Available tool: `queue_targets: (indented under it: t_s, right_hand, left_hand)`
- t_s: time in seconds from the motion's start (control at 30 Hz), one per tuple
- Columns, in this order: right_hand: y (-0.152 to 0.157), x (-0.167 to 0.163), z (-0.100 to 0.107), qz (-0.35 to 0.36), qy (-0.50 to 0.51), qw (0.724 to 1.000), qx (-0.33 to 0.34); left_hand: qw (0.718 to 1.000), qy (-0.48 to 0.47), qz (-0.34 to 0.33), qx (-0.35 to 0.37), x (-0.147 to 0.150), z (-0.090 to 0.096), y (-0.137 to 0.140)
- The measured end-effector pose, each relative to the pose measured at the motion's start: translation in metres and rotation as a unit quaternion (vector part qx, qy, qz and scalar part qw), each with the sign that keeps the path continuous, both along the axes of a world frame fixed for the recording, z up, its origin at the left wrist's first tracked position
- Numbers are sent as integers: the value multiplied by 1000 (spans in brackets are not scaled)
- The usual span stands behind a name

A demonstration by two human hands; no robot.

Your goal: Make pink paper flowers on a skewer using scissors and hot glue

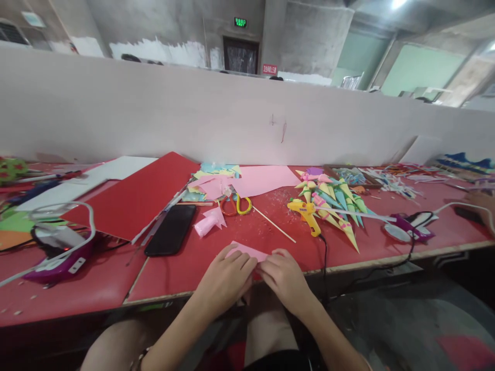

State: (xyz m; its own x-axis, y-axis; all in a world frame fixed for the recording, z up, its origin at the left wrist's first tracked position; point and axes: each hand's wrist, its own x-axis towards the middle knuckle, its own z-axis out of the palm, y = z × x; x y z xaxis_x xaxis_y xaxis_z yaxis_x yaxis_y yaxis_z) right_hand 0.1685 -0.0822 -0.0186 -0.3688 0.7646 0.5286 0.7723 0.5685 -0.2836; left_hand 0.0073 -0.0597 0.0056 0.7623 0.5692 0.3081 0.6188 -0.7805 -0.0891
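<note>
At the front edge of the red table, a small piece of pink paper [249,250] is held between my two hands. My left hand [231,273] has its fingers curled over the paper's left part, and my right hand [281,277] pinches its right end. The fingertips of both hands nearly meet, and the thumbs are mostly hidden. Just beyond lie a rolled pink paper piece [207,224], scissors [243,205] with red and yellow handles, and a thin wooden stick [274,224]. To the right is a yellow glue gun [307,214] with a black cord.
Several paper cones [340,198] are heaped behind the glue gun. A black phone [171,230] and a red sheet [143,196] lie left. Purple power strips [64,263] sit on both sides. A pale partition [193,113] closes the back; another person's hand [481,201] is far right.
</note>
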Motion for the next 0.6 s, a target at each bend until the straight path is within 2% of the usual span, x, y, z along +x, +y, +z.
queue_targets:
  t_s: [0.17, 0.27, 0.37, 0.6]
  right_hand:
    - [8, 2, 21, 60, 51, 994, -81]
    - [8, 3, 27, 88, 59, 990, -92]
    - [8, 6, 33, 109, 66, 986, -104]
    - [10, 29, 37, 139, 120, 966, -180]
  left_hand:
    - [992, -33, -25, 117, 1, 18, 5]
    - [985, -61, -29, 157, -2, 23, 2]
    - [983, -57, -26, 174, -7, 26, -3]
    - [987, 3, -8, 163, -34, 35, 3]
